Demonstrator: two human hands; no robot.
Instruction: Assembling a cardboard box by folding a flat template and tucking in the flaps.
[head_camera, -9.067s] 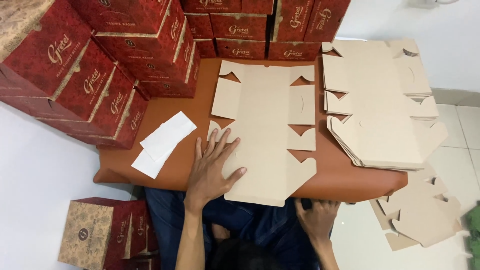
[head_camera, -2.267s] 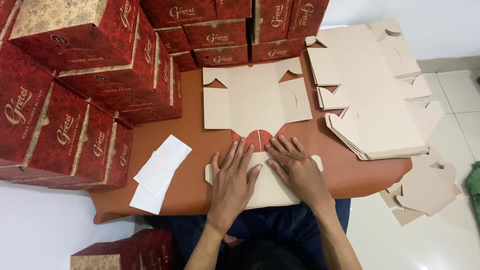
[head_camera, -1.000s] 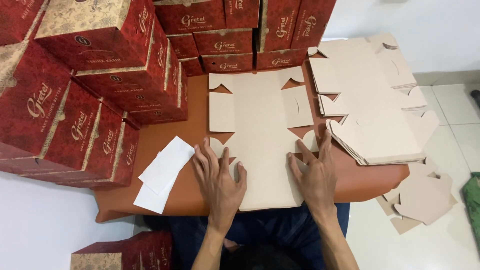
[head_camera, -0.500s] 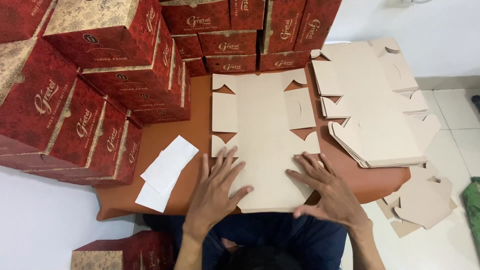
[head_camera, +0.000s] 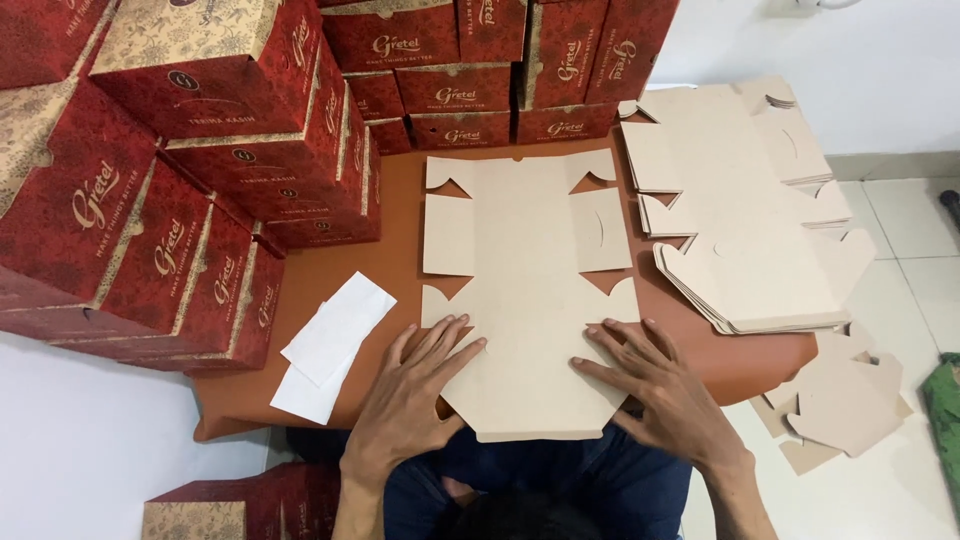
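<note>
1. Flat cardboard box blank (head_camera: 525, 290), plain tan, unfolded, inner side up. Lies in the middle of the brown table (head_camera: 330, 275), its near edge hanging a little over the table's front edge, above the person's lap.
2. Blank has notched flaps on both long sides and small tabs at the far corners; no fold is raised, everything lies flat.
3. Left hand (head_camera: 415, 400): open, fingers spread, palm down, pressing flat on the blank's near left corner. Grips nothing.
4. Right hand (head_camera: 660, 385): open, fingers spread, palm down on the near right corner of the blank, part of the palm past the blank's edge over the table. Grips nothing.
5. The hands are apart, one at each near corner, with bare cardboard between them.
6. White paper sheets (head_camera: 330, 345): two or so, overlapping, on the table just left of the left hand, not touching the blank.
7. Stack of flat blanks (head_camera: 745, 225): same tan cardboard, piled on the table's right end, just beside the working blank, overhanging the right edge.
8. Red printed boxes (head_camera: 200, 170): assembled, red with gold pattern, stacked high on the left and along the far side of the table, close to the blank's far edge.
9. More loose blanks (head_camera: 845, 405) on the white tile floor, right of the table.
10. One more red box (head_camera: 235, 505) low at bottom left, beside the person's leg in dark blue trousers (head_camera: 545, 475).
</note>
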